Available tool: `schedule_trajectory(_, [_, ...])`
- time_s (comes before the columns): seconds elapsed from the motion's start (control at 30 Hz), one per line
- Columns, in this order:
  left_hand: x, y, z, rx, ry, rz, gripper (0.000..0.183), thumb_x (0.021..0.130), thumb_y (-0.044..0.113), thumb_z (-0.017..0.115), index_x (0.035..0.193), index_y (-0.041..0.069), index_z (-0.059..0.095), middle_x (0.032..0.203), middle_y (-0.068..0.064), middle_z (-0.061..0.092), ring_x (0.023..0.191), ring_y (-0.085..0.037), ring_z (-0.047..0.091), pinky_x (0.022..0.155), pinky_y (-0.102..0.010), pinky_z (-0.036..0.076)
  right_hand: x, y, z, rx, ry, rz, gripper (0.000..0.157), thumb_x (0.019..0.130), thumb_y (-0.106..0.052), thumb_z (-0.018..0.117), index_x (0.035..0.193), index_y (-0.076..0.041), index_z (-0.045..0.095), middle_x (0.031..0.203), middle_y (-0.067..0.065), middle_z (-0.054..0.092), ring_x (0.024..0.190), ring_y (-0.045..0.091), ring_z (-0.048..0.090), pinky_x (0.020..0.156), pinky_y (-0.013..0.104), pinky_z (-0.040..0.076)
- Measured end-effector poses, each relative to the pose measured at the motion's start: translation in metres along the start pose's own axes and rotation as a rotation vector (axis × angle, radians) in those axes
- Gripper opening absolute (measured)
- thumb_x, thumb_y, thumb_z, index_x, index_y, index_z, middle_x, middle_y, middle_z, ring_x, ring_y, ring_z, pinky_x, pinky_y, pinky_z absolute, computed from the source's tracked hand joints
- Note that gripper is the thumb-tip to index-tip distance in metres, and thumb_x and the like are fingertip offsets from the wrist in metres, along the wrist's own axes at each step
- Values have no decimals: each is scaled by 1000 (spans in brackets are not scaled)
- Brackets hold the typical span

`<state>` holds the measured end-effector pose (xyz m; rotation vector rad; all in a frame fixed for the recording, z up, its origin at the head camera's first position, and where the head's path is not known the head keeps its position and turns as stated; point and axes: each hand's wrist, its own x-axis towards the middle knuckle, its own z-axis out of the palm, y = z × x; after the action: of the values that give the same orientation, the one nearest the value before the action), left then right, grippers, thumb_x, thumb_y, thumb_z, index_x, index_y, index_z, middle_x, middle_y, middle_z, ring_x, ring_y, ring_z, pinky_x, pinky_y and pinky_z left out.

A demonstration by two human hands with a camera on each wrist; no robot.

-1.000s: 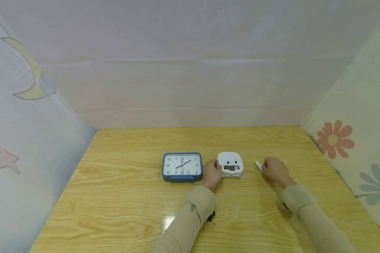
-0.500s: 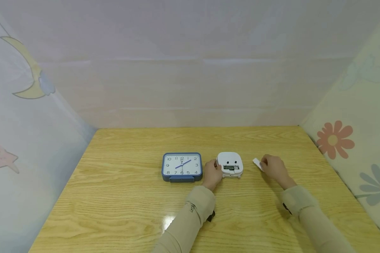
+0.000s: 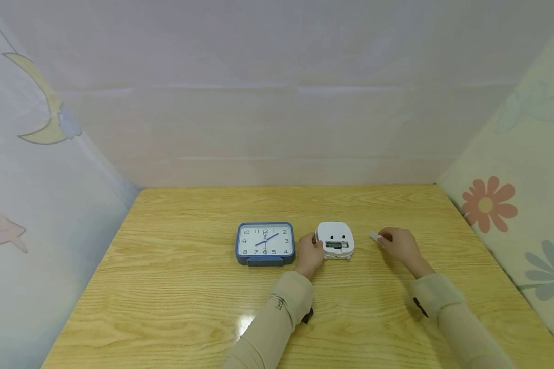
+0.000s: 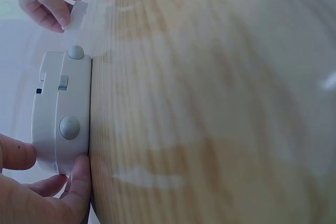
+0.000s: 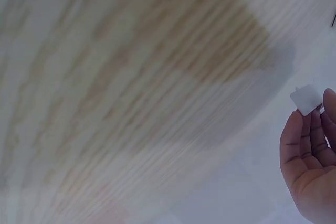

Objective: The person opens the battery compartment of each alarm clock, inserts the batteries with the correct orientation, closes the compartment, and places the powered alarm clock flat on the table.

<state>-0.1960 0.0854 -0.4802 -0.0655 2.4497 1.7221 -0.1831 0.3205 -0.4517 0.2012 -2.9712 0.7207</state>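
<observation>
A small white clock [image 3: 334, 230] lies with its back up on the table, and its battery compartment is uncovered. Inside that slot a dark battery [image 3: 334, 245] shows. My left hand [image 3: 308, 258] grips the clock's left side, thumb on the back and fingers low along the side, as the left wrist view shows. Off to the clock's right, my right hand [image 3: 400, 249] pinches a small white battery cover [image 5: 306, 99] between thumb and fingers. It is held above the table, apart from the clock. Two round feet [image 4: 69, 128] stick out of the clock's near side.
A blue rectangular alarm clock [image 3: 265, 242] lies face up just left of my left hand. The wooden table [image 3: 189, 307] meets a pale cloth wall [image 3: 277, 128] at the back, with printed cloth on both sides.
My right hand has shifted slightly away from me, and the battery cover has turned between its fingers. My left hand and both clocks stay where they were.
</observation>
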Motion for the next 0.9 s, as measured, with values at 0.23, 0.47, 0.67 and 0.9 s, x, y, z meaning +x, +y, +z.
schedule_trajectory(0.23, [0, -1, 1, 10, 3, 11, 25, 89, 3, 53, 111, -7, 58, 92, -11, 60, 86, -19, 56, 74, -30, 48, 0, 1, 3, -11, 16, -36, 11, 82, -2, 62, 89, 7, 64, 79, 16, 63, 69, 28, 57, 60, 44, 48])
schedule_trajectory(0.47, [-1, 0, 0, 9, 2, 17, 25, 89, 3, 52, 112, -7, 57, 93, -12, 60, 86, -20, 56, 74, -31, 48, 0, -1, 5, -44, 39, -73, 11, 82, -3, 64, 89, 5, 65, 78, 14, 63, 68, 26, 58, 60, 42, 48])
schedule_trajectory(0.67, [-2, 0, 0, -3, -3, 21, 26, 90, 3, 51, 113, -8, 57, 94, -12, 60, 87, -19, 56, 74, -30, 48, -3, -10, 1, -44, 27, -62, 13, 82, -4, 64, 90, 5, 65, 81, 15, 64, 71, 28, 59, 62, 43, 49])
schedule_trajectory(0.9, [-2, 1, 1, -22, 0, -2, 26, 90, 3, 51, 114, -7, 57, 93, -10, 60, 86, -18, 55, 74, -29, 48, -7, -20, -3, -53, 64, -123, 12, 80, -4, 66, 88, 5, 66, 78, 12, 64, 69, 28, 60, 62, 44, 49])
